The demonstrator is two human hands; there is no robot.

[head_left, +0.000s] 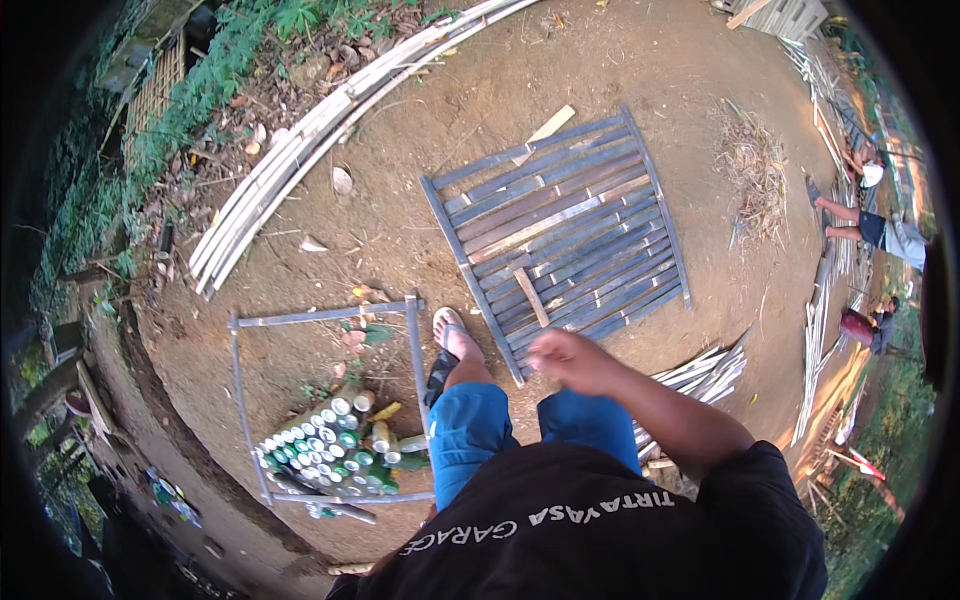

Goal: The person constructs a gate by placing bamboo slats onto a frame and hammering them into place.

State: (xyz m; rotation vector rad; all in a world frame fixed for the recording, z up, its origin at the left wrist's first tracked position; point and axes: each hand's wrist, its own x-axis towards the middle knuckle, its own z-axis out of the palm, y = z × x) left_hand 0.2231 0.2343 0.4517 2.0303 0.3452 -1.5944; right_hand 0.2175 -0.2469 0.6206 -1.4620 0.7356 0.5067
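Note:
In front of my body my right hand (562, 360) hovers with its fingers curled in. Whether anything is inside them I cannot make out. Just beyond it lies a slatted bamboo panel (570, 215), dark poles and paler strips between two side poles. A hammer (532, 292) with a wooden handle rests on its slats, close to my right hand and apart from it. A pale piece of wood (550, 127) lies across the panel's far edge. My left hand is out of view.
Left of my foot (455, 335) a rectangular pole frame (330, 315) surrounds piled cans and green bottles (325, 440). Long pale bamboo strips (300, 140) lie at the far left. More split strips (705, 372) are at right, near dry shavings (752, 170). People (875, 230) are at the far right.

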